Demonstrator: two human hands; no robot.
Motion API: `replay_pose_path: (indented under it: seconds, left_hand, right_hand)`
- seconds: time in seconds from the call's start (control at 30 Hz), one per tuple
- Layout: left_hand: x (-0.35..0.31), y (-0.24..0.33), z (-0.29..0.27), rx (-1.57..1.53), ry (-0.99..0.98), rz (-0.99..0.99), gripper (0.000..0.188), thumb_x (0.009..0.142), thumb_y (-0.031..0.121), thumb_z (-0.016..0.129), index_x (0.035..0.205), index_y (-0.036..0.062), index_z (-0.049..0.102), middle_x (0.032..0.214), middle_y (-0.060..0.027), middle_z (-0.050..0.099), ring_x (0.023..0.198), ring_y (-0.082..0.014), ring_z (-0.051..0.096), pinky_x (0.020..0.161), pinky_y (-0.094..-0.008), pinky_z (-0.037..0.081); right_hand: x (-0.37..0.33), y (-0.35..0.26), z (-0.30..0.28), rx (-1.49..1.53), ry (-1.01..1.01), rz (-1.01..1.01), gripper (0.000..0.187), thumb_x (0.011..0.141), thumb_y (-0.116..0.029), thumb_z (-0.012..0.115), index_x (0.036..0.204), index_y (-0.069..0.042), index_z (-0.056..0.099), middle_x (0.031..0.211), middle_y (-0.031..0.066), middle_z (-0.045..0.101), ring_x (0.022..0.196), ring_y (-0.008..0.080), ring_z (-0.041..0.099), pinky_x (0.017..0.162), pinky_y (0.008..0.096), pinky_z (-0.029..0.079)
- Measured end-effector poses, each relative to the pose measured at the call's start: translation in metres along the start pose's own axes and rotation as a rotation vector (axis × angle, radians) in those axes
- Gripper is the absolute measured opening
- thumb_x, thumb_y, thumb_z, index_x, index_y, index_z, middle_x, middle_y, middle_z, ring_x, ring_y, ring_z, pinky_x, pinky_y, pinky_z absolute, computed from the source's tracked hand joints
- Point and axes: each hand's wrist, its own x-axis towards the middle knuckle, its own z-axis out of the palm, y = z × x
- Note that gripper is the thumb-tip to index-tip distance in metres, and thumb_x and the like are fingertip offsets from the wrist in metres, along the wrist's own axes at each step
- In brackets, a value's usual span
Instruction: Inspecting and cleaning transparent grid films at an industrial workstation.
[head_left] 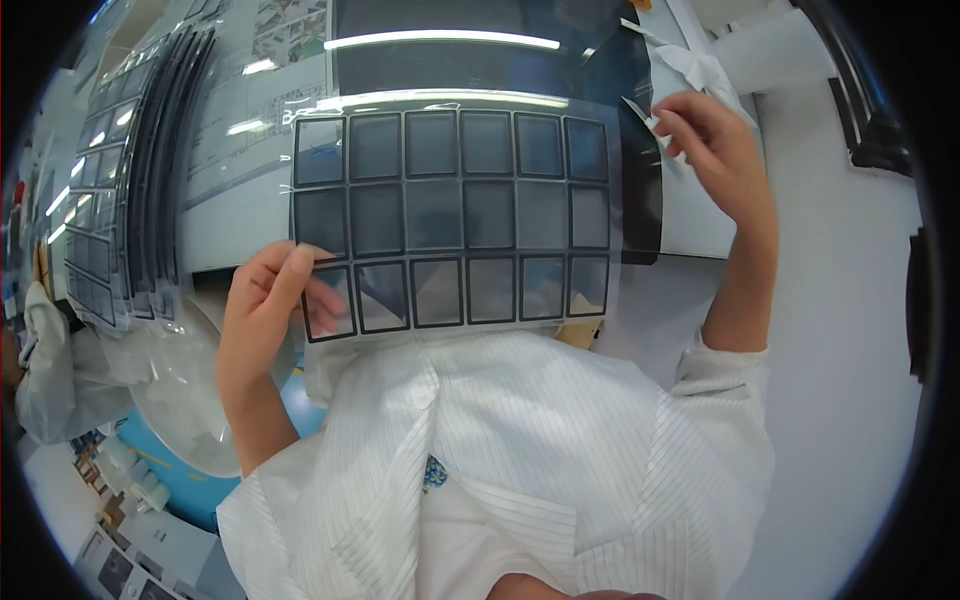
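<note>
My left hand (268, 300) grips the lower left corner of a clear plastic sheet (452, 215) that carries a grid of dark framed rectangles, held up in front of me. My right hand (712, 145) is raised at the upper right, pinching a small strip of thin white film (640, 112) beside the sheet's top right corner. A dark panel (620, 70) lies on the table behind the sheet. My white striped sleeves and coat fill the lower middle.
A stack of similar gridded sheets (130, 170) stands at the left. Crumpled clear film (185, 400) lies over a blue bin (190, 480) at lower left. Printed papers (250, 110) lie on the white table (830, 250); crumpled white film (700, 65) sits at upper right.
</note>
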Motion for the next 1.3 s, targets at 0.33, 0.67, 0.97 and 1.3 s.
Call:
replay_pose_path:
  seconds: [0.33,0.67,0.97,1.3]
  left_hand:
    - [0.001,0.003,0.022,0.187,0.227,0.052,0.031,0.104,0.027,0.052,0.089,0.0008,0.062,0.059,-0.006,0.064,0.046,-0.0067,0.053,0.044,-0.0201,0.038]
    - [0.0,-0.008,0.021,0.239,0.275,0.194,0.034,0.105,0.03,0.048,0.09,0.0014,0.06,0.06,-0.0063,0.064,0.045,-0.007,0.053,0.045,-0.019,0.04]
    - [0.01,0.006,-0.004,0.02,0.279,0.048,0.037,0.104,0.031,0.05,0.084,0.0022,0.062,0.052,-0.0069,0.06,0.034,-0.0075,0.044,0.035,-0.0196,0.031]
    - [0.02,0.022,-0.019,0.008,0.273,-0.068,0.039,0.103,0.031,0.052,0.075,0.0049,0.059,0.045,-0.0018,0.051,0.03,-0.0051,0.038,0.03,-0.0185,0.024]
  right_hand:
    - [0.007,0.016,0.005,-0.493,-0.086,-0.006,0.017,0.094,-0.017,0.062,0.093,-0.001,0.056,0.08,0.0108,0.061,0.073,0.0232,0.06,0.067,0.0329,0.047]
    - [0.016,0.015,0.023,0.323,-0.27,0.03,0.027,0.102,-0.027,0.054,0.091,-0.004,0.061,0.075,0.001,0.061,0.063,0.0073,0.049,0.058,0.0225,0.041]
    - [0.039,0.017,0.035,0.533,-0.462,0.165,0.032,0.102,-0.031,0.052,0.078,-0.011,0.052,0.062,-0.0032,0.055,0.046,0.0007,0.04,0.043,0.0166,0.029]
    - [0.033,0.008,0.03,0.631,-0.53,0.275,0.034,0.102,-0.033,0.05,0.076,-0.012,0.049,0.057,-0.0011,0.055,0.039,0.0018,0.043,0.038,0.0168,0.031]
